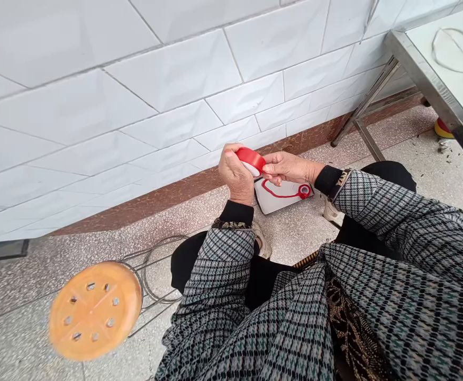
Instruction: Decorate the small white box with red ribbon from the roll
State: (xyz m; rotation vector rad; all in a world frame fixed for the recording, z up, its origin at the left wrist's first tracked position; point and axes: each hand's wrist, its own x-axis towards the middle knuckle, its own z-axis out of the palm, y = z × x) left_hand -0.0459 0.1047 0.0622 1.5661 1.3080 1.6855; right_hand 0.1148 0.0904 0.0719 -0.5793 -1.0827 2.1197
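My left hand (236,173) is wrapped around the left side of a roll of red tape (252,157), whose white inner side faces down toward me. The thumb and fingers of my right hand (289,167) pinch the right edge of the same roll; whether they grip a loose end cannot be made out. Below my hands, a white flat box or board (277,202) lies on the floor between my feet. On it rest a small red roll with a grey centre (304,191) and a curved red strip (281,196), both partly behind my right hand.
An orange round stool (96,312) with metal legs stands at the lower left. White wall tiles (179,69) rise in front, above a brown skirting (175,207). A metal-framed table (433,87) at the right bears a looped white cord (455,69). Speckled floor (294,233) lies below.
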